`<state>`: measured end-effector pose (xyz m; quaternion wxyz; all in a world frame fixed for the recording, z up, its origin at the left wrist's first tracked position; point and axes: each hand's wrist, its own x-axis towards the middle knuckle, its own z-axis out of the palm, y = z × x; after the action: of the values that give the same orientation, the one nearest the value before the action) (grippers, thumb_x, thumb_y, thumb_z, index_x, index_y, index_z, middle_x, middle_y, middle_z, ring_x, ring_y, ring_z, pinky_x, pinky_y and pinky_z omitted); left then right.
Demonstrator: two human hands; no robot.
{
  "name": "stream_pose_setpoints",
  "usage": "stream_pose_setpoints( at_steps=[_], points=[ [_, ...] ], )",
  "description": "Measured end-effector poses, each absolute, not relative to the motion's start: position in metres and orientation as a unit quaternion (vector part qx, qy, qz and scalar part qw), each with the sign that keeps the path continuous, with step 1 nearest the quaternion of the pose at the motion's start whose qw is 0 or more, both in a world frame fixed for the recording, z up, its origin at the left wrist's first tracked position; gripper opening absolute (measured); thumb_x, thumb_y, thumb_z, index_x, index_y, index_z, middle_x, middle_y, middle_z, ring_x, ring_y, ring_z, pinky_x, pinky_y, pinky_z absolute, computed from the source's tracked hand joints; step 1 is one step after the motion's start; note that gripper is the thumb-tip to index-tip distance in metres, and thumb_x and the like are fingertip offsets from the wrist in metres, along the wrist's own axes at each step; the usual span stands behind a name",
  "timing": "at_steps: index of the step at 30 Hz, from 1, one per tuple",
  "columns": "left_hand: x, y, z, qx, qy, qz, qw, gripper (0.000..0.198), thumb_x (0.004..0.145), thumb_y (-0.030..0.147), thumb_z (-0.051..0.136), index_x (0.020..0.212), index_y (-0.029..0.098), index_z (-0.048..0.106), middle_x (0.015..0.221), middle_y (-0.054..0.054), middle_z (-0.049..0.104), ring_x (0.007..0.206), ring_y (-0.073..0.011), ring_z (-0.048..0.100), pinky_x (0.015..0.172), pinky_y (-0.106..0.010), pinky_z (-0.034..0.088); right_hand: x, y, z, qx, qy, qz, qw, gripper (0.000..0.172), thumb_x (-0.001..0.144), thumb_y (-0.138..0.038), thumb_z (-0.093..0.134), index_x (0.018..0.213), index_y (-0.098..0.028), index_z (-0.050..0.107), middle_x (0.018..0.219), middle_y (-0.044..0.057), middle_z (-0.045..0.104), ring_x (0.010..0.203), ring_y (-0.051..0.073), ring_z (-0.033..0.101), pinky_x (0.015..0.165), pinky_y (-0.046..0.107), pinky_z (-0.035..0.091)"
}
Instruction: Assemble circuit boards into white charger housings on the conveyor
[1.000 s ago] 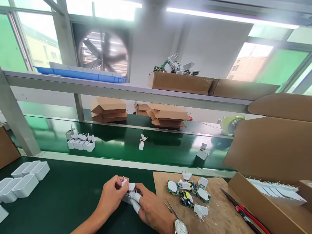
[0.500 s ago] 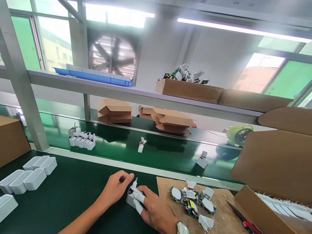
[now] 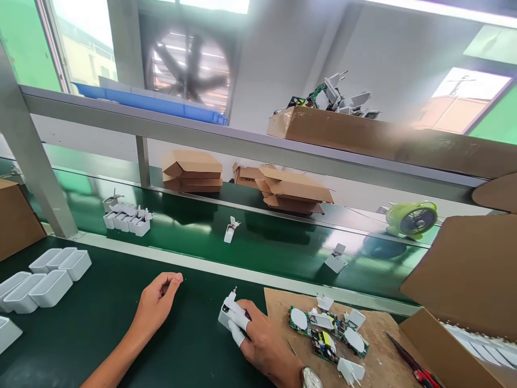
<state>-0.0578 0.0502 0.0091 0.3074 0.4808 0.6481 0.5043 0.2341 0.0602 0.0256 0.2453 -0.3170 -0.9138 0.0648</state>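
My right hand (image 3: 266,339), with white covers on its thumb and a finger and a watch at the wrist, grips a small white charger case (image 3: 224,317) at the green worktop. A white plug piece with metal pins stands up out of the case's open top. To the left, apart from the case, my left hand (image 3: 155,302) hovers with fingers curled and thumb pressed to the index finger; whatever it may pinch is too small to make out. Circuit boards (image 3: 323,345) with white plug pieces lie on a brown board (image 3: 277,310) right of my right hand.
Several empty white cases (image 3: 50,288) stand at the left. Behind, a green conveyor belt (image 3: 194,237) carries white cases with plug pieces. Red-handled pliers (image 3: 412,361) and an open cardboard box (image 3: 444,345) are at the right. A shelf (image 3: 242,139) crosses above.
My left hand has moved left, away from the charger case. My right hand still holds the case, now slightly further right. The camera view has shifted.
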Motion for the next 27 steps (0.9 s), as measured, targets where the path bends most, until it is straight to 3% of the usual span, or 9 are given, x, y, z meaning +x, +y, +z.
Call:
stream_pose_setpoints(
  at_steps=[4,7,12,14,17,20,23,27],
  points=[
    [-0.056,0.045,0.01,0.495,0.646,0.502,0.293,0.051,0.091,0.069,0.053,0.098,0.024,0.076,0.097,-0.005,0.078,0.086,-0.0253,0.072,0.073,-0.033,0.057,0.235,0.06,0.033,-0.332,-0.89,0.078,0.302,0.038,0.098,-0.01,0.051,0.132,-0.024,0.062,0.124,0.013,0.066,0.1,0.023,0.071,0.088,0.035,0.062],
    [-0.054,0.041,0.014,0.508,0.637,0.511,0.273,0.046,0.095,0.065,0.052,0.098,0.025,0.074,0.098,-0.004,0.077,0.085,-0.0234,0.071,0.075,-0.032,0.057,0.236,0.06,0.026,-0.341,-0.889,0.091,0.29,0.043,0.095,-0.007,0.05,0.132,-0.024,0.063,0.123,0.013,0.067,0.101,0.024,0.071,0.089,0.037,0.062],
    [-0.035,0.033,0.012,0.592,0.57,0.518,0.238,0.033,0.099,0.053,0.057,0.09,0.024,0.072,0.098,-0.005,0.075,0.084,-0.0217,0.07,0.076,-0.032,0.06,0.236,0.06,0.01,-0.359,-0.872,0.14,0.302,0.035,0.096,-0.013,0.053,0.125,-0.026,0.069,0.12,0.011,0.069,0.097,0.024,0.069,0.087,0.037,0.06],
    [-0.02,0.025,0.007,0.644,0.522,0.514,0.221,0.026,0.092,0.048,0.071,0.104,0.025,0.071,0.109,-0.007,0.074,0.086,-0.0228,0.072,0.078,-0.035,0.063,0.232,0.056,0.01,-0.376,-0.83,0.225,0.345,0.027,0.096,-0.019,0.059,0.118,-0.027,0.073,0.117,0.01,0.07,0.098,0.024,0.069,0.088,0.037,0.058],
    [0.006,0.011,0.001,0.711,0.446,0.511,0.187,0.07,0.081,0.038,0.084,0.143,0.027,0.053,0.131,-0.015,0.066,0.105,-0.0305,0.072,0.088,-0.044,0.065,0.221,0.042,0.017,-0.404,-0.652,0.479,0.426,0.018,0.094,-0.034,0.069,0.109,-0.026,0.075,0.108,0.008,0.072,0.097,0.024,0.069,0.087,0.038,0.057],
    [0.024,0.002,0.002,0.727,0.38,0.551,0.151,0.071,0.09,0.024,0.073,0.153,0.025,0.039,0.135,-0.018,0.063,0.12,-0.0334,0.066,0.099,-0.05,0.061,0.206,0.024,0.028,-0.375,-0.42,0.697,0.445,0.028,0.091,-0.046,0.075,0.108,-0.023,0.074,0.103,0.007,0.075,0.091,0.024,0.071,0.082,0.037,0.058],
    [0.03,0.0,0.007,0.708,0.36,0.595,0.126,0.069,0.094,0.024,0.07,0.154,0.024,0.036,0.128,-0.016,0.066,0.117,-0.0313,0.066,0.1,-0.049,0.06,0.196,0.013,0.036,-0.346,-0.324,0.767,0.433,0.032,0.085,-0.046,0.08,0.104,-0.021,0.075,0.098,0.006,0.076,0.084,0.023,0.071,0.077,0.035,0.058],
    [0.027,0.0,0.009,0.695,0.376,0.6,0.127,0.072,0.094,0.031,0.073,0.155,0.027,0.034,0.126,-0.014,0.068,0.114,-0.0303,0.067,0.098,-0.047,0.06,0.191,0.012,0.037,-0.326,-0.351,0.763,0.434,0.037,0.085,-0.05,0.078,0.106,-0.02,0.076,0.09,0.006,0.077,0.078,0.023,0.072,0.073,0.035,0.06]
  ],
)
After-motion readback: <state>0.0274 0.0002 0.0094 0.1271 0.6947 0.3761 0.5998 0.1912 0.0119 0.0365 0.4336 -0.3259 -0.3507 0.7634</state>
